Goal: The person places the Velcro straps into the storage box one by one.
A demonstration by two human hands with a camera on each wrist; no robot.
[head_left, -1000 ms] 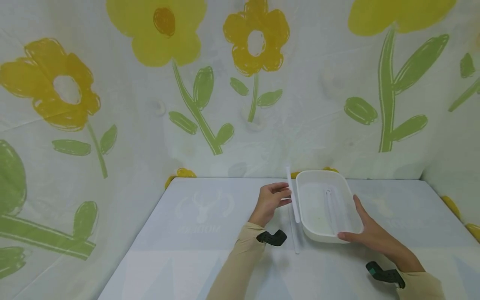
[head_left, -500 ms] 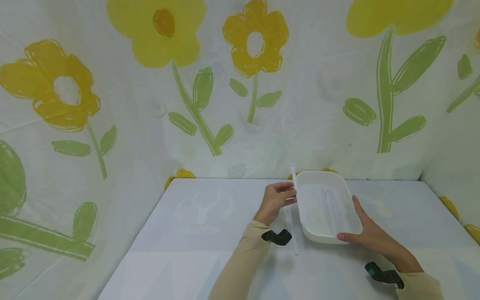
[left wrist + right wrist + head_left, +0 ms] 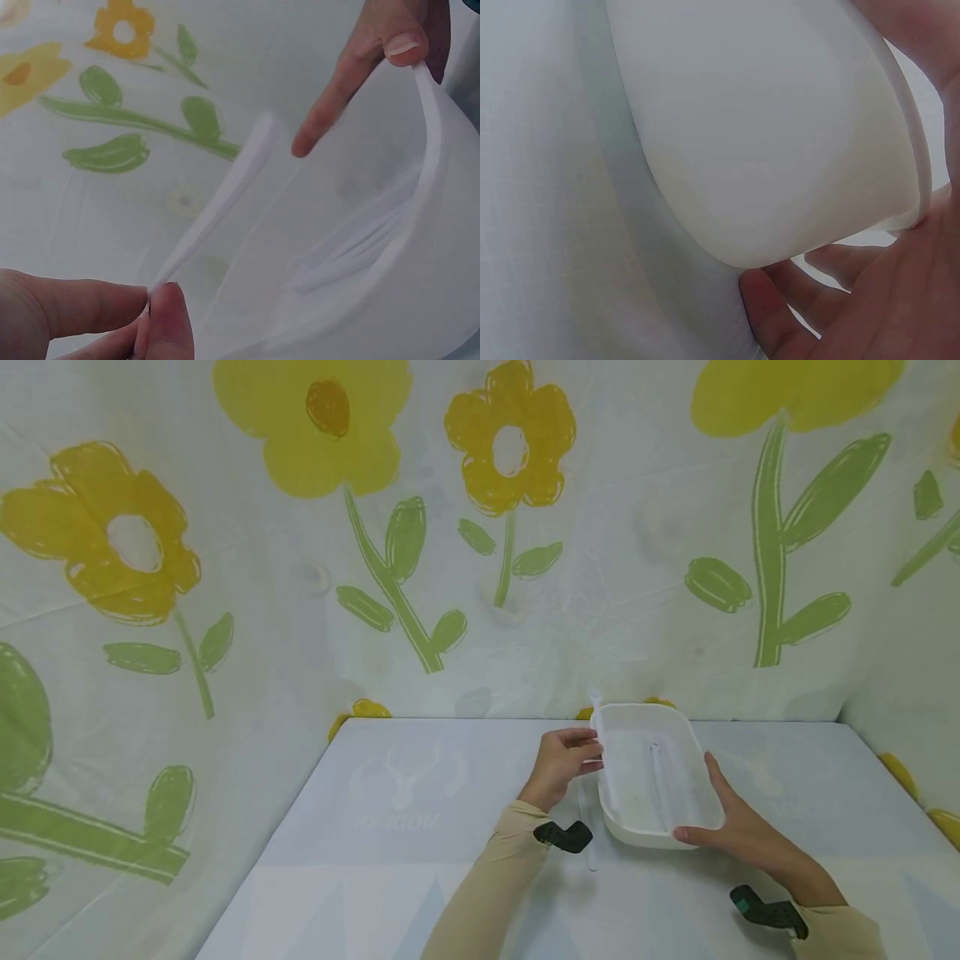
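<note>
My left hand (image 3: 557, 770) pinches a slim white stick (image 3: 217, 206) between thumb and fingers; its exact kind is unclear. In the head view, that stick stands nearly upright at the left rim of a white rectangular plastic container (image 3: 652, 839). My right hand (image 3: 742, 827) grips the container at its right front corner, thumb over the rim. The right wrist view has its fingers (image 3: 772, 311) against the outside near the base. More slim white sticks (image 3: 345, 259) lie lengthwise inside the container. The container is tipped toward me.
Another thin white stick (image 3: 591, 852) lies on the pale table (image 3: 360, 902), left of the container. A flower-printed white cloth (image 3: 615, 593) hangs behind and at the sides. A dark device (image 3: 562, 837) is strapped to each wrist.
My left hand has moved right, carrying the pinched stick from beside the container to over its left rim. My right hand and the container have stayed nearly still.
</note>
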